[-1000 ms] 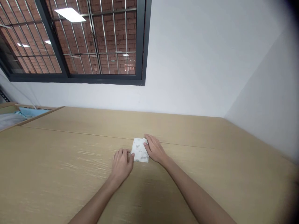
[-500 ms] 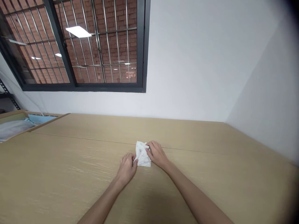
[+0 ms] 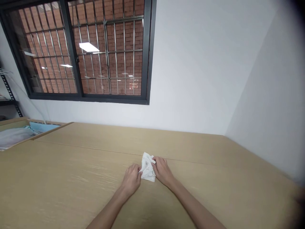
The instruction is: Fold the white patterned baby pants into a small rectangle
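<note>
A small white packet (image 3: pixel 148 170), thin and wrinkled with faint dark print, is held between my two hands just above or on the tan surface (image 3: pixel 95 197). My left hand (image 3: pixel 132 178) pinches its left edge between thumb and fingers. At the upper right edge, my right hand (image 3: pixel 163 171) grips the packet with thumb and fingertips, and a strip there is folded or pulled outward. Whether the packet is torn I cannot tell. Its contents are hidden.
A wooden-edged box (image 3: pixel 54 129) at the left holds pale blue and whitish plastic-like material (image 3: pixel 16 136). A seam (image 3: pixel 95 149) crosses the tan surface. Behind stand a white wall (image 3: pixel 190 79) and a barred window (image 3: pixel 107 57); a black rack (image 3: pixel 10 92) is at far left.
The view has tilted up, so the hands and packet sit lower in the picture. The packet's upper right edge now shows a strip bent outward at my right fingers.
</note>
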Demonstrator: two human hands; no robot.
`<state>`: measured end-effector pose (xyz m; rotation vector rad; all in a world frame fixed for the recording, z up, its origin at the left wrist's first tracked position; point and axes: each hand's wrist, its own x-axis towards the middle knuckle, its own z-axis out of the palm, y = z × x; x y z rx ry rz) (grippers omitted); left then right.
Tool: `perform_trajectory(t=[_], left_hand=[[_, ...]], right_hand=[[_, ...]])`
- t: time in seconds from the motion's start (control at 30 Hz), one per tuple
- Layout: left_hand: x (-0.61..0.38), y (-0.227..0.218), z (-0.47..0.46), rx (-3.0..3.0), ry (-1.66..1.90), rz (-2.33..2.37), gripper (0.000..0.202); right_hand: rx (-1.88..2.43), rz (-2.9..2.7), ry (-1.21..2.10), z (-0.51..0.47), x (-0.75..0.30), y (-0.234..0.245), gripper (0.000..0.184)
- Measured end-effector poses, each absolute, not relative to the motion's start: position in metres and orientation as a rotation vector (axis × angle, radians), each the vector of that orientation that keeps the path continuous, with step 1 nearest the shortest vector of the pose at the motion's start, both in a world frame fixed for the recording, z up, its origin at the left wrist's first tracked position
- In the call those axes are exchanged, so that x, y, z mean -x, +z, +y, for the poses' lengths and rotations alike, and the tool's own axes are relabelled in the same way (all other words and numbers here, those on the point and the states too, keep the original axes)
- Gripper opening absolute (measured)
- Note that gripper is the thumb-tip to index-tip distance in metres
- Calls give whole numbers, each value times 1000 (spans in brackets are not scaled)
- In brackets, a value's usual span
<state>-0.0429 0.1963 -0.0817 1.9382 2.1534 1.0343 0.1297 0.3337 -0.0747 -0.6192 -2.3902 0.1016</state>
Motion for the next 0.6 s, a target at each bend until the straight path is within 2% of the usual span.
perform_trajectory(t=[0.2, 0.4, 0.53, 0.6], left_hand=[[50, -64, 183, -1977, 881, 2068, 10], [43, -46, 129, -1997, 747, 1979, 12], [35, -33, 60, -1841, 868, 1825, 8], [37, -33, 21, -1678, 940, 1769, 19]], right_hand=[[681, -2340, 157, 304, -147, -76, 23], [773, -2356, 504, 237, -170, -55, 17], [772, -2333, 683, 173, -186, -47, 15], [697, -2316, 769, 140, -187, -52, 15]])
